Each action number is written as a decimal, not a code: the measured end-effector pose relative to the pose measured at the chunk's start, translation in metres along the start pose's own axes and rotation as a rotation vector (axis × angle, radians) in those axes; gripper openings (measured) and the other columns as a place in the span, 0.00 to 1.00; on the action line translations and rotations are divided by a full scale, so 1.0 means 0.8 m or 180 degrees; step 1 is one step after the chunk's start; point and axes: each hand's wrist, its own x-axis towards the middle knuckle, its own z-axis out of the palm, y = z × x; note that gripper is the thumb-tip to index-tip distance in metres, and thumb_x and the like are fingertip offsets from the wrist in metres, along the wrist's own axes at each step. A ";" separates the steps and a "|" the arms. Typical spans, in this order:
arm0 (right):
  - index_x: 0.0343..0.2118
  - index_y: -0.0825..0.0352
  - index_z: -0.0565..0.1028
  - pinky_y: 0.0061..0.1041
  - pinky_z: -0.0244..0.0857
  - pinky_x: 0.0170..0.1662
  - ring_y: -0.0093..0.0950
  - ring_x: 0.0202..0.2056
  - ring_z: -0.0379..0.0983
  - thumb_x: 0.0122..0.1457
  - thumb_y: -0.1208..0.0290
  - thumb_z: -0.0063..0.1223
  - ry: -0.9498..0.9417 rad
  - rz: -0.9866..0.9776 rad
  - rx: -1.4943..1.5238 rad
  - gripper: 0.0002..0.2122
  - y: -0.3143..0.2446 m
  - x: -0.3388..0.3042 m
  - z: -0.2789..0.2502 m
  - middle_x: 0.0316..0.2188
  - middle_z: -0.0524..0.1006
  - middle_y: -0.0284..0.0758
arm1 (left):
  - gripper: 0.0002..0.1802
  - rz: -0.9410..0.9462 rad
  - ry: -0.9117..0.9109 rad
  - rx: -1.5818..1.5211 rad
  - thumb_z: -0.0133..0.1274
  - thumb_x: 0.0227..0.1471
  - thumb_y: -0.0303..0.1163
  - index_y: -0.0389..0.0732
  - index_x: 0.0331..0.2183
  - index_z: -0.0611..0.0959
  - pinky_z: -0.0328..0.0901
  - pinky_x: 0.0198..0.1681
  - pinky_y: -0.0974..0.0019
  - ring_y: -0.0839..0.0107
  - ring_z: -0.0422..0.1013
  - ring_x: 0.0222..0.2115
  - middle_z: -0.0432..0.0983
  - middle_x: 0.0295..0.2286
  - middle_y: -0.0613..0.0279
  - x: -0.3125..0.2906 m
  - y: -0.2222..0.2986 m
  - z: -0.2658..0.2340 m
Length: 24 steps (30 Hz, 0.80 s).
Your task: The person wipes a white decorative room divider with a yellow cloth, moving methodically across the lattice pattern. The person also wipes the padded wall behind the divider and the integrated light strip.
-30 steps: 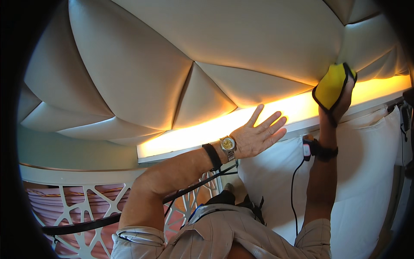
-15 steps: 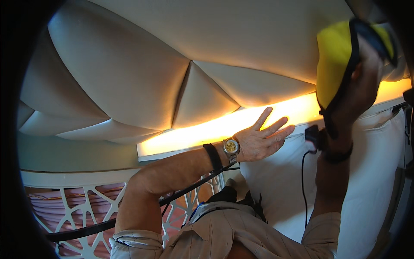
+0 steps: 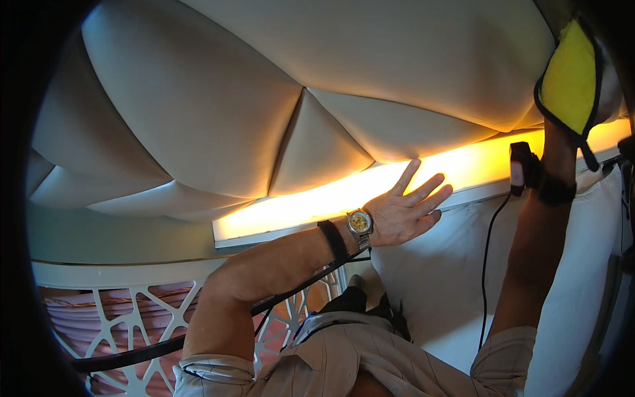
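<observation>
My left hand (image 3: 403, 215) is spread out over the white edge of a glowing light strip (image 3: 317, 208), with nothing in it; whether it rests there or hovers, I cannot tell. A watch (image 3: 359, 223) and a black band are on that wrist. My right hand (image 3: 608, 83) is up at the far right, holding a yellow cloth (image 3: 570, 76) with black edging. The cloth hides most of its fingers. Just beyond the cloth is a padded cream wall panel (image 3: 423, 53). Strapped at my right wrist is a small black device (image 3: 521, 165) with a cable.
Under the ledge, white covered cushioning (image 3: 430, 278) spreads out on the right. At the left stands a white lattice-sided piece (image 3: 119, 271), with pink folded material (image 3: 73, 324) behind its openings. A black strap (image 3: 132, 354) crosses in front of it.
My right hand has moved outward to the right with the yellow cloth, and the cloth has turned. My left hand has stayed nearly in place, fingers still spread.
</observation>
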 end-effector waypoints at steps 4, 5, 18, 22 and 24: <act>0.53 0.69 0.79 0.30 0.77 0.52 0.31 0.47 0.81 0.66 0.66 0.68 -0.0077 0.0321 -0.0401 0.17 0.033 -0.066 -0.045 0.47 0.81 0.40 | 0.18 0.0046 0.0040 -0.0001 0.62 0.55 0.34 0.49 0.50 0.86 0.36 0.76 0.16 0.45 0.50 0.77 0.59 0.73 0.43 0.000 -0.003 -0.002; 0.53 0.69 0.79 0.30 0.77 0.52 0.31 0.47 0.81 0.66 0.67 0.69 -0.0135 0.0461 -0.0469 0.18 0.030 -0.092 -0.051 0.47 0.82 0.40 | 0.18 0.0016 0.0005 -0.0020 0.61 0.55 0.34 0.49 0.50 0.86 0.36 0.76 0.16 0.45 0.50 0.76 0.59 0.73 0.43 -0.002 -0.002 -0.002; 0.51 0.71 0.75 0.31 0.75 0.48 0.32 0.42 0.78 0.65 0.80 0.65 -0.1738 0.2516 0.1141 0.14 -0.125 -0.256 -0.109 0.41 0.79 0.37 | 0.25 -0.0142 0.0134 0.0292 0.50 0.62 0.44 0.53 0.59 0.83 0.33 0.76 0.16 0.45 0.54 0.74 0.68 0.67 0.45 0.007 -0.003 0.001; 0.52 0.71 0.74 0.28 0.77 0.46 0.25 0.41 0.76 0.69 0.79 0.62 -0.1511 0.3217 0.1790 0.12 -0.188 -0.269 -0.156 0.41 0.78 0.35 | 0.31 -0.1209 0.0304 -0.0181 0.50 0.64 0.44 0.49 0.66 0.80 0.33 0.77 0.21 0.42 0.45 0.77 0.61 0.71 0.40 -0.024 0.088 0.033; 0.51 0.70 0.74 0.26 0.76 0.44 0.23 0.41 0.75 0.71 0.77 0.59 -0.1812 0.3642 0.2280 0.09 -0.230 -0.283 -0.192 0.40 0.77 0.33 | 0.33 -0.1378 0.0273 -0.0398 0.51 0.64 0.43 0.44 0.67 0.79 0.34 0.78 0.25 0.43 0.43 0.78 0.59 0.71 0.36 -0.071 0.152 0.046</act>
